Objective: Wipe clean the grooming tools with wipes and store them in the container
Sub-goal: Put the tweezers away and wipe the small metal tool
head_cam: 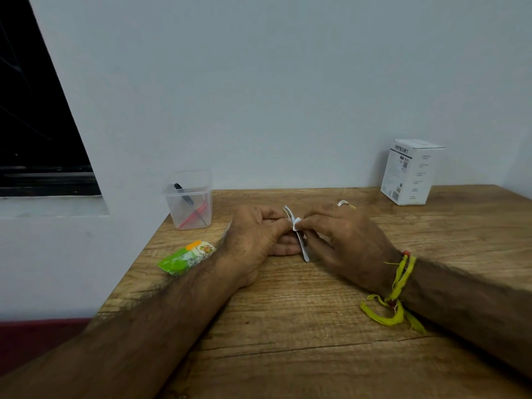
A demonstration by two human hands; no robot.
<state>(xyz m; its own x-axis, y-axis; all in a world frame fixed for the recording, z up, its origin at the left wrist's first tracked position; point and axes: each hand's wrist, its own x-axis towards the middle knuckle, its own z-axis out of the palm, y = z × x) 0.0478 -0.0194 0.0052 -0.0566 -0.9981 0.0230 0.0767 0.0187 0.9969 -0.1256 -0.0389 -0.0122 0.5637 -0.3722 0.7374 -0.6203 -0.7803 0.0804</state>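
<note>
metal tool (302, 249) | between left hand (256, 237) and right hand (345, 240) | wipe (296, 223) pinched

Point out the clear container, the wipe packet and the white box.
clear container (201, 180): head view, bare upper wall.
wipe packet (180, 261): head view, green part.
white box (410, 175): head view, front face.
</note>
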